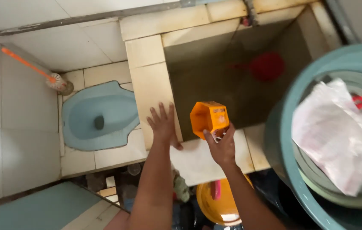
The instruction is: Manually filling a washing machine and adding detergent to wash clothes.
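Note:
My right hand (222, 146) grips an orange hexagonal container (209, 118), tilted with its open mouth facing me, above the rim of a tiled water tank (149, 81). My left hand (162, 125) rests flat with spread fingers on the tank's cream tile ledge, just left of the container. A red scoop (266, 67) lies under the murky water in the tank.
A blue squat toilet (98, 115) sits on the left, with an orange-handled brush (40, 72) leaning in the corner behind it. Stacked teal basins (293, 123) holding a white cloth (336, 134) stand at right. A yellow bowl (221, 204) sits on the floor below my arms.

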